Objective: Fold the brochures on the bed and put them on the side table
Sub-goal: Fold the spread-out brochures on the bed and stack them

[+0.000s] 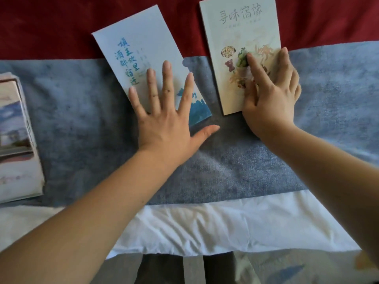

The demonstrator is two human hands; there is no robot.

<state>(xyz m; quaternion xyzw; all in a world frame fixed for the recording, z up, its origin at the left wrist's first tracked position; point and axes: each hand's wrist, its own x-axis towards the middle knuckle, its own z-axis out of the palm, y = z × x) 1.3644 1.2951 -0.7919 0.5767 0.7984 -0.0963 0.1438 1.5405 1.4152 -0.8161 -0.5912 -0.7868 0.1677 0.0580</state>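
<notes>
Left hand (162, 119) flat, fingers spread, pinning the blue brochure (143, 58). Right hand (270, 93) loosely curled on the cream brochure (240, 37), gripping nothing. Press creases outward from your palms.

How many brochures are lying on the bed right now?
3. A blue brochure lies under the flat left hand, a cream brochure under the right hand, and a photo-covered brochure at the left edge, possibly a stack hiding more.

Left brochure (141, 58) pale blue w/ teal script; right brochure (235, 37) cream w/ food pics; runner (82, 119) grey-blue; blanket (51, 27) red.
</notes>
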